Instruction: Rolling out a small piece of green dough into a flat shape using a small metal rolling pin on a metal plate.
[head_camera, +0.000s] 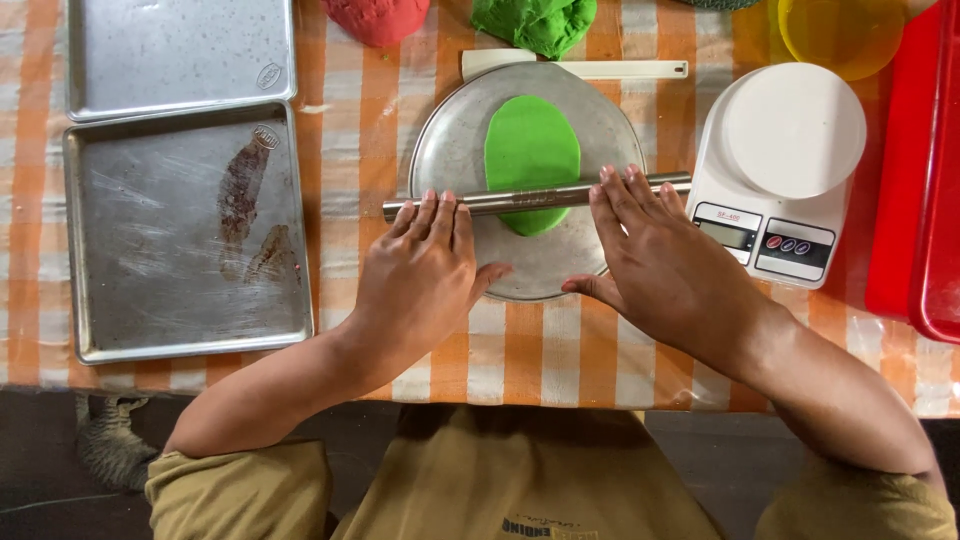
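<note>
Checked cloth (540, 350), flat oval green dough (531, 150), metal rolling pin (530, 197)

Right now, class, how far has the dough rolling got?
Done: the green dough is already a flat oval on the round metal plate. In hand: left hand and right hand press the metal rolling pin across it. Left: the red lump and green lump are unrolled.

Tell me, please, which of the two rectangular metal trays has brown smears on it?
The nearer tray, closest to the left hand; the far tray looks plain.
</note>
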